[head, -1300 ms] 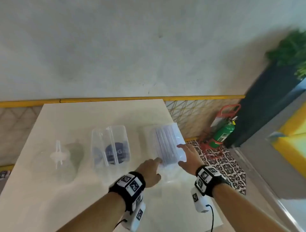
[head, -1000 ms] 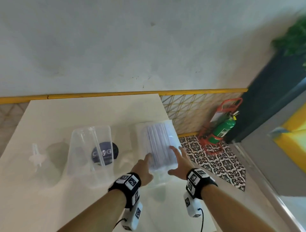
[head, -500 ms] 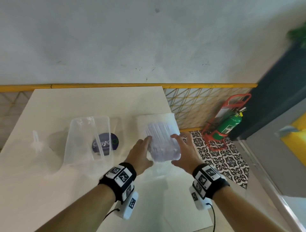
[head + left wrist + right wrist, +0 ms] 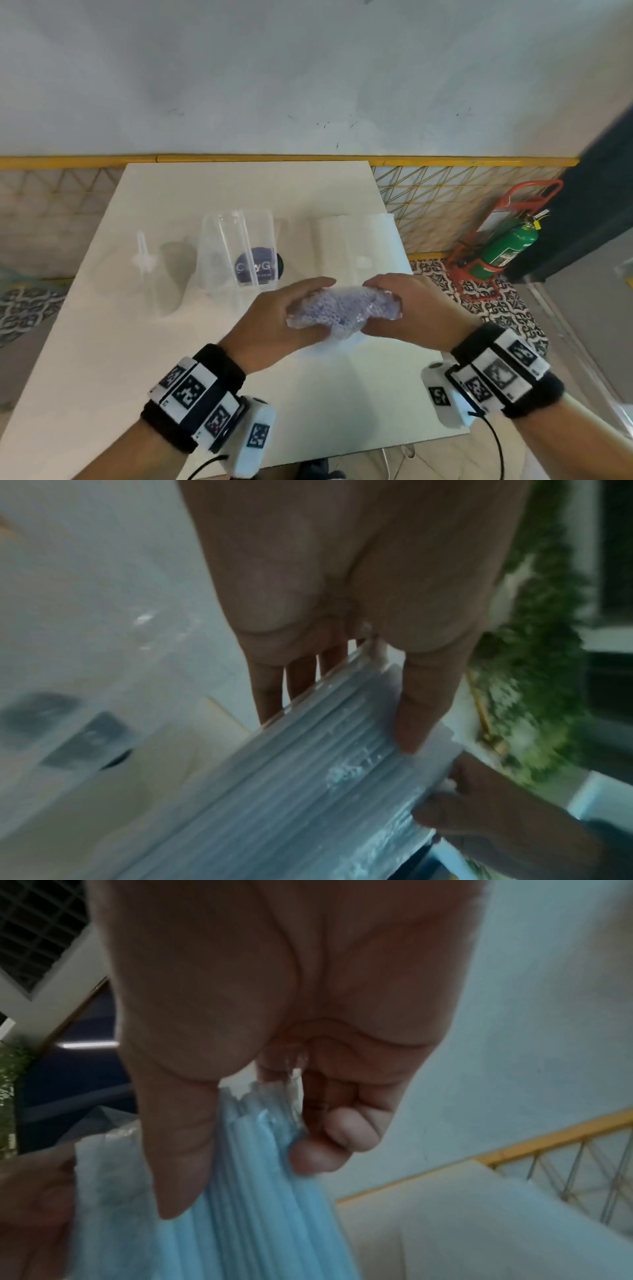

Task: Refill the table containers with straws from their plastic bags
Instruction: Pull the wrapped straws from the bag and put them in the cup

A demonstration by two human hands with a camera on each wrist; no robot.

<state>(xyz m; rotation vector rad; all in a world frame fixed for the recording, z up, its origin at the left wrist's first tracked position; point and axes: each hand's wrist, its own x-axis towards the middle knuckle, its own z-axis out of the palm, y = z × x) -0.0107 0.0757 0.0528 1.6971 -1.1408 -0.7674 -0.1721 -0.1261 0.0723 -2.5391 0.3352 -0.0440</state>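
Observation:
A clear plastic bag of pale purple straws (image 4: pixel 342 308) is held just above the white table (image 4: pixel 171 359), its end turned toward me. My left hand (image 4: pixel 274 322) grips its left side and my right hand (image 4: pixel 407 308) grips its right side. In the left wrist view the thumb (image 4: pixel 421 710) presses on top of the bag of straws (image 4: pixel 325 791). The right wrist view has my thumb (image 4: pixel 178 1150) and curled fingers (image 4: pixel 332 1137) pinching the bag's end over the blue straws (image 4: pixel 257 1204). A clear two-compartment container (image 4: pixel 236 250) stands behind my left hand.
A second bag of white straws (image 4: pixel 356 243) lies at the table's far right. A small clear upright piece (image 4: pixel 142 257) stands at the left. Right of the table, on the floor, are a green fire extinguisher (image 4: pixel 503 250) and a yellow mesh railing (image 4: pixel 462 192).
The purple straw bag lay flat on the table with my hands reaching for it. Both hands have closed on it, lifted it and tipped it end-on toward me.

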